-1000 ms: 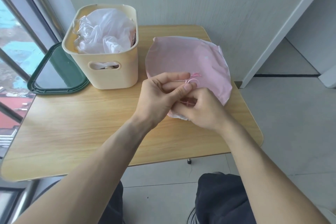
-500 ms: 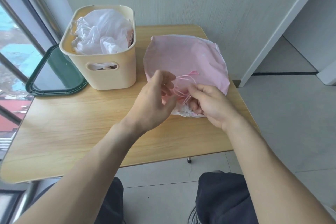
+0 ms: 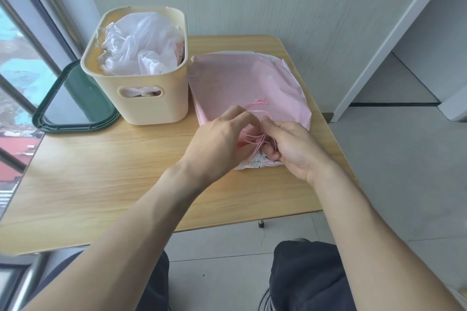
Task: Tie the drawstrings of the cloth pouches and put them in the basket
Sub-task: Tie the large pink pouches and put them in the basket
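Still mid-knot, we pinch the pink strings (image 3: 255, 137) with left hand (image 3: 217, 149) and, seemingly, right hand (image 3: 290, 149) over the pouch (image 3: 247, 83); next, pull tight.

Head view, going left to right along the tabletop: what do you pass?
Dark green tray → cream basket stuffed with white bags → pink pouch, with left hand then right hand at its drawstrings.

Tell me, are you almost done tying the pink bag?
Not yet. The basket already holds bagged stuff. Right now the left hand and right hand work the pink drawstrings at the pouch's gathered mouth. No finished knot shows. The pouch lies on the table, not yet in the basket.
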### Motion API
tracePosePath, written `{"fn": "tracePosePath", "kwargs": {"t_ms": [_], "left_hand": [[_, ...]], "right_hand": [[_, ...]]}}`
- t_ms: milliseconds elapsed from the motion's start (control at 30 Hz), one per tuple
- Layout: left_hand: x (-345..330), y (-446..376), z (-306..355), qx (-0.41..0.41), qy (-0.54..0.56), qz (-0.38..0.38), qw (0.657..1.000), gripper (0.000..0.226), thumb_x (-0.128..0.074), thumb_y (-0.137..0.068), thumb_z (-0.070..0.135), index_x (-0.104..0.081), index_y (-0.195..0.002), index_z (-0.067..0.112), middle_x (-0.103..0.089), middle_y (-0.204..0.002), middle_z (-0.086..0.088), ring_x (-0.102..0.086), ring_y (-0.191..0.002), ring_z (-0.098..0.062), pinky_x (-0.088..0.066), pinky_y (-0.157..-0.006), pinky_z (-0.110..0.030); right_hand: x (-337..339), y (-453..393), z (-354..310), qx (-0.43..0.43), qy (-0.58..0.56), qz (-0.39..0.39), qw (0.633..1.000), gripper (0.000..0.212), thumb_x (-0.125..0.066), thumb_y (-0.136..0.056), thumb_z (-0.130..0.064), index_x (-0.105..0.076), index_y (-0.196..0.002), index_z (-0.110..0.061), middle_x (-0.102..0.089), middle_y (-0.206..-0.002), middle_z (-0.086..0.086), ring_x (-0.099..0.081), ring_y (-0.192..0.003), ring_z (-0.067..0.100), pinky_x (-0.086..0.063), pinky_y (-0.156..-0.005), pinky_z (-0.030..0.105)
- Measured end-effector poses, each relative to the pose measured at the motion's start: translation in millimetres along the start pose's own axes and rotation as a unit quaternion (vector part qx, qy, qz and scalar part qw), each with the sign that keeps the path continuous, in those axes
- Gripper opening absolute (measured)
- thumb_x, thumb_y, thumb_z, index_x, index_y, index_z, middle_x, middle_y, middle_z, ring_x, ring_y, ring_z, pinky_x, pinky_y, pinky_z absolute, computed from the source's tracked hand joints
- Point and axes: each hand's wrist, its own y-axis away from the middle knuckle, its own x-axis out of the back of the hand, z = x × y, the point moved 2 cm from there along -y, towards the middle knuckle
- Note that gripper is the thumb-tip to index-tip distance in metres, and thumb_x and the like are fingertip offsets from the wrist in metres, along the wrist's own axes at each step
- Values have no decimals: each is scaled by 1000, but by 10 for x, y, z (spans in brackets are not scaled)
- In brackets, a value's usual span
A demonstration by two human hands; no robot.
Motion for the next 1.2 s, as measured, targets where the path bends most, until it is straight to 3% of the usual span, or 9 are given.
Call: {"fn": "tracePosePath", "kwargs": {"t_ms": [167, 333, 467, 633, 700, 800, 933, 1067, 1200], "left_hand": [[37, -5, -20, 11, 7, -3, 1000, 21, -74, -85, 24, -75, -103, 33, -72, -81, 9, -65, -71, -15, -54, -63, -33], [153, -27, -9, -36, -43, 50, 997, 6, -66, -86, 18, -70, -83, 15, -66, -77, 6, -53, -91, -22, -39, -84, -37], [265, -46, 157, -14, 64, 21, 998, 11, -57, -80, 9, -60, -70, 8, -61, -61, 5, -56, -62, -19, -44, -67, -32], [401, -51, 262, 89, 79, -190, 975, 18, -54, -94, 15, -57, -77, 15, -53, -59, 17, -51, -57, -1, -32, -51, -12], [514, -40, 173, 130, -4, -314, 941, 11, -53, -96, 27, -61, -89, 26, -57, -76, 15, -57, -70, -3, -41, -60, -17], [603, -7, 103, 172, -15, -375, 911, 15, -54, -94, 26, -67, -101, 30, -71, -82, 3, -71, -73, -17, -58, -72, -34], [445, 31, 209, 166, -67, -243, 953, 39, -61, -86, 57, -72, -88, 20, -70, -83, -7, -65, -79, -25, -54, -69, -39], [219, 51, 243, 150, -99, -119, 976, 44, -62, -87, 55, -51, -91, 13, -62, -80, -1, -49, -69, -22, -35, -59, -32], [107, 44, 249, 158, -28, -71, 984, 47, -67, -84, 54, -58, -98, 11, -66, -82, 3, -63, -75, -23, -47, -59, -34]], "right_hand": [[23, 13, -4, -19, -9, 11, 1000, 37, -51, -106, -31, -72, -90, -4, -61, -81, 12, -42, -55, 13, -31, -45, 21], [-11, 26, -40, -7, -14, 0, 1000, 35, -51, -106, -32, -73, -92, -8, -61, -69, 6, -46, -51, 11, -35, -47, 22], [-103, 38, -44, 12, 3, -34, 999, 41, -52, -104, -38, -66, -79, -9, -55, -56, -3, -45, -51, 12, -36, -50, 23], [-88, 18, -35, -17, -25, -50, 998, 42, -55, -103, -34, -73, -93, 2, -60, -67, 4, -45, -51, 11, -37, -47, 20], [-82, 48, -41, -37, -25, -83, 996, 37, -55, -102, -33, -77, -86, -7, -64, -70, 4, -48, -54, 12, -38, -48, 19], [-97, 72, -20, -24, 26, -99, 994, 38, -56, -102, -33, -77, -99, -2, -67, -80, 8, -46, -54, 11, -36, -49, 20], [-124, 59, -11, 3, 65, -78, 995, 34, -55, -103, -31, -79, -100, -7, -57, -80, 17, -39, -53, 11, -32, -48, 20], [-131, 43, -18, -1, 53, -68, 996, 35, -54, -103, -33, -77, -93, -8, -67, -71, 4, -42, -56, 11, -29, -55, 27], [-101, 53, -37, -9, 2, -61, 998, 41, -60, -92, -46, -76, -98, -8, -68, -76, 4, -49, -59, 13, -28, -52, 26]]}}
